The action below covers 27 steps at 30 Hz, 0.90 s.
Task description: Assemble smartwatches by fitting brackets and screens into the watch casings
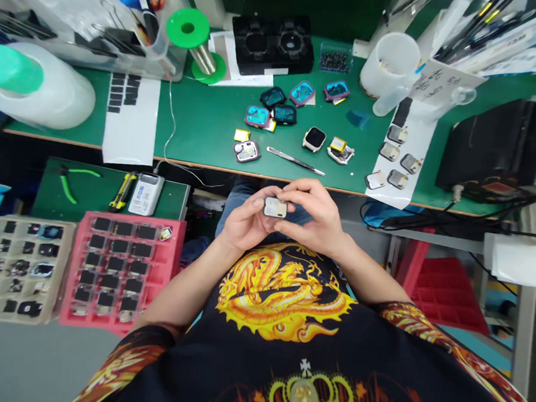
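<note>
Over my lap, just off the bench's front edge, a small watch screen module (pixel 275 208) with a pale back and dark rim sits between my hands. My left hand (pixel 247 220) grips its left side, with the thumb on the edge. From the right, my right hand (pixel 311 214) pinches it at the top and right edges with bent fingers. Beyond them on the green mat lie metal tweezers (pixel 294 161), an opened watch case (pixel 247 151), a white watch (pixel 314 139) and another opened case (pixel 340 152) with a yellow battery (pixel 338 144).
Several watch cases (pixel 257 116) lie farther back. Similar screen modules (pixel 397 178) rest on a white paper strip at right. A solder spool (pixel 203 58) and a white bottle (pixel 38 87) stand left. Below are a pink parts tray (pixel 124 263) and a beige tray (pixel 18 267).
</note>
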Motion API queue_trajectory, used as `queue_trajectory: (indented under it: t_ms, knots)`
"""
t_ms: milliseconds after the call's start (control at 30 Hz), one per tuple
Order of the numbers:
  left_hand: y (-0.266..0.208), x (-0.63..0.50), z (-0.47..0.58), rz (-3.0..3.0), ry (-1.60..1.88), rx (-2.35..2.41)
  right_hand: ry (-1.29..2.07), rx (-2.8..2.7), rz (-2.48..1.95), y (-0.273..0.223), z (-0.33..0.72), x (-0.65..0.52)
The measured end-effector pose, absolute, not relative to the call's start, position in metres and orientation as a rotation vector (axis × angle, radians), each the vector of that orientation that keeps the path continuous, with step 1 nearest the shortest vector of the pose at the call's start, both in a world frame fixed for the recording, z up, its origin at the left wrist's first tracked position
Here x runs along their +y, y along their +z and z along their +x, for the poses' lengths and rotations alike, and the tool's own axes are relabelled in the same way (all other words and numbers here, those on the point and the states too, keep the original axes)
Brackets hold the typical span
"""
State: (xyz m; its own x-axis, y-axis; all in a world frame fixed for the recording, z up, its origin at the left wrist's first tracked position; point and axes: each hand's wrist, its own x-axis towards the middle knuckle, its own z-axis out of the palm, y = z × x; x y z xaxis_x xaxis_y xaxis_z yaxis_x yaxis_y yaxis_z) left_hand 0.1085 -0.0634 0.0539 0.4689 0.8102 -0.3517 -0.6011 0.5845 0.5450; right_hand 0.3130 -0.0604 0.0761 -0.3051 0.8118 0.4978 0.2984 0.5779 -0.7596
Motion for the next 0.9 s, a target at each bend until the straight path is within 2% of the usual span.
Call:
queue_trajectory:
  t_ms: [533,733,900]
  knots:
    - [0.061,-0.058,0.101,0.396,0.874,0.624,0.641,-1.831,-0.939,0.082,0.303,-0.054]
    - [0.074,-0.05,0.086,0.65,1.012,0.796,0.502,-1.935,-0.919,0.087,0.311,-0.046]
    - [0.08,-0.051,0.074,0.864,1.171,1.069,0.275,-1.873,-1.122,0.094,0.342,-0.037]
